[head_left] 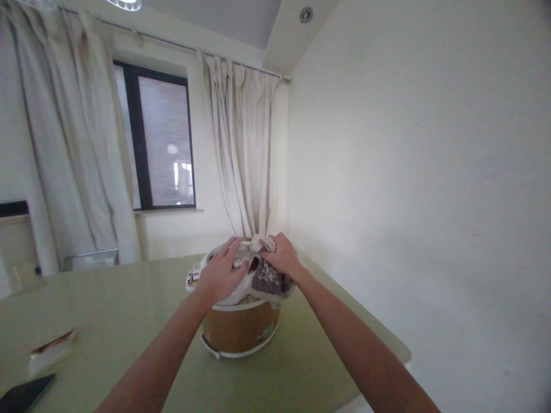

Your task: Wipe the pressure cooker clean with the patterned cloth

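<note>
A round rice cooker (241, 328) with a brown body and white trim stands upright on the green table. My left hand (222, 274) lies across its white lid, fingers stretched out and apart. On the right side of the lid, my right hand (282, 256) is closed on a cloth (272, 279) with a dark, light-patterned part and a pale bunched end. The cloth rests on the lid and droops over its right edge. Part of the lid is hidden under the hands and cloth.
The green table (155, 298) reaches close to the wall on the right. At the front left lie a dark flat object (26, 393) and a blurred pale item (51, 351) with a brown edge. Curtains (245, 143) and a window (166, 143) are behind.
</note>
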{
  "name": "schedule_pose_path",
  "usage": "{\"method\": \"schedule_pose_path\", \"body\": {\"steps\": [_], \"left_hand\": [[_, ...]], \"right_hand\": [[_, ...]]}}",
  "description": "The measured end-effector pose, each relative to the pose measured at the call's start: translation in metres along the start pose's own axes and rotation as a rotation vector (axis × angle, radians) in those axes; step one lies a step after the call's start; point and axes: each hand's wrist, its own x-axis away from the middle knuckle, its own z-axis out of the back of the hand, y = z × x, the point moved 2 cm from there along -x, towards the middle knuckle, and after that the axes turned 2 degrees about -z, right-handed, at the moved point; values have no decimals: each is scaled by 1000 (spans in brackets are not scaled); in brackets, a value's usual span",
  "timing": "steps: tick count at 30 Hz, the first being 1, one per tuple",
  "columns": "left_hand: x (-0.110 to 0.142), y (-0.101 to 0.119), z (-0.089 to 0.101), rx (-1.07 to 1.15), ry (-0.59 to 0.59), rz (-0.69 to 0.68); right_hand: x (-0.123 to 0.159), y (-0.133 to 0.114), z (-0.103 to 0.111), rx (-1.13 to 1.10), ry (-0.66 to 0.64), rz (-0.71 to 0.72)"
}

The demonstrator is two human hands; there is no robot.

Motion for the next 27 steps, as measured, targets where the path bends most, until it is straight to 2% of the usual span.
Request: {"method": "schedule_pose_path", "body": {"steps": [4,7,12,15,18,21,27], "left_hand": [[0,0,1,-8,-12,6],[0,0,2,-9,2,10],[0,-2,0,1,8,-5],[0,-4,-2,5,14,-17],[0,-4,-2,4,15,-20],[1,-2,-1,-7,23,-14],[1,4,4,-27,-13,14]], "right_hand": [[-14,8,-5,-35,-12,-75],[-15,4,-2,-4,-18,-98],[13,-17,8,114,20,-4],[36,-26,13,96,52,105],[43,-24,14,29,56,157],[29,-16,9,9,43,57],[-30,2,-10,65,-8,-205]]}}
